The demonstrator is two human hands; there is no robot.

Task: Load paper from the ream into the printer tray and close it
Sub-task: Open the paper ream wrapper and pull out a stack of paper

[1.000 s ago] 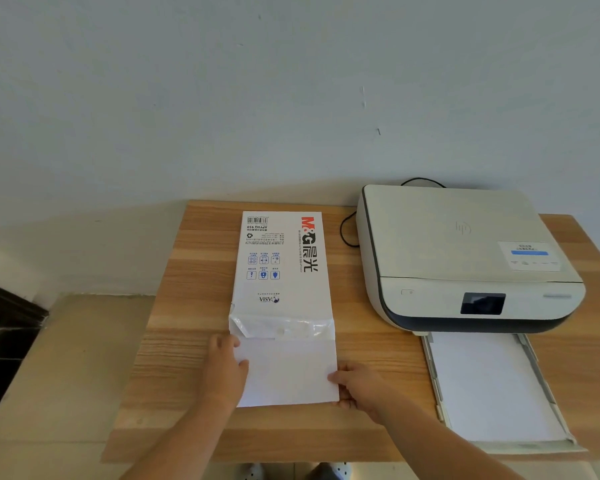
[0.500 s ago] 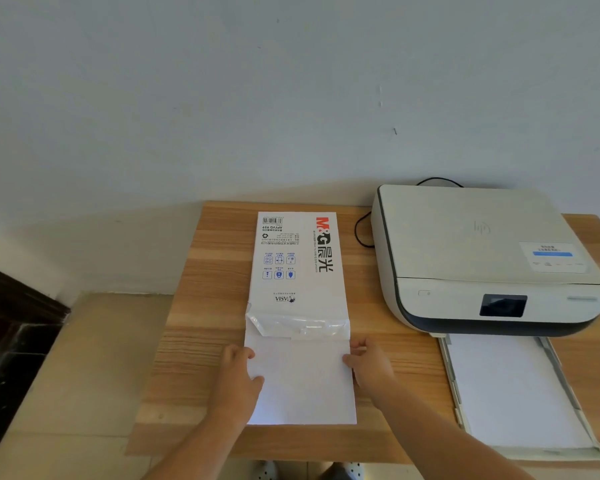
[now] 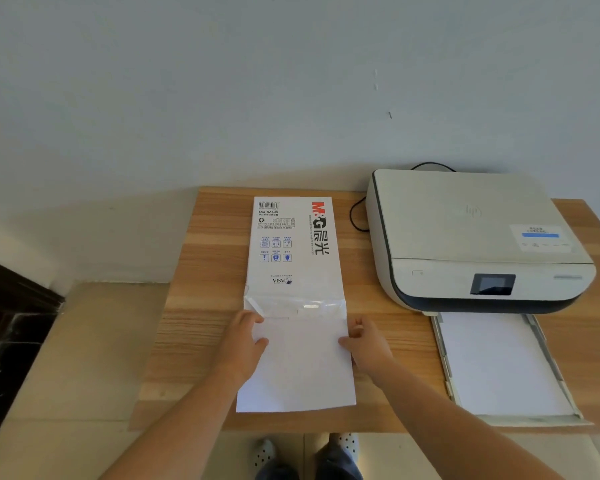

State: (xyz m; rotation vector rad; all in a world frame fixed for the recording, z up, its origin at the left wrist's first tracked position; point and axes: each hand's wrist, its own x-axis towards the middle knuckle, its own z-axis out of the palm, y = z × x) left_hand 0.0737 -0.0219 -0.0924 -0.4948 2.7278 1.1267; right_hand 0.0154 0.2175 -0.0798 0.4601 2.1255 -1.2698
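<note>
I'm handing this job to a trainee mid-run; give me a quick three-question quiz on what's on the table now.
1. True or false: the printer tray is pulled out and already has paper lying in it.
2. Which side of the printer is the ream on? A) its left in view B) its right in view C) on top of it
3. Fill in: the left hand and right hand hold the side edges of the loose ______ sticking out of the wrapper.

Key: 1 true; 2 A; 3 paper.

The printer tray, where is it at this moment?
In the head view the printer tray lies pulled out at the lower right, in front of the printer, right of the right hand and the paper.
</note>
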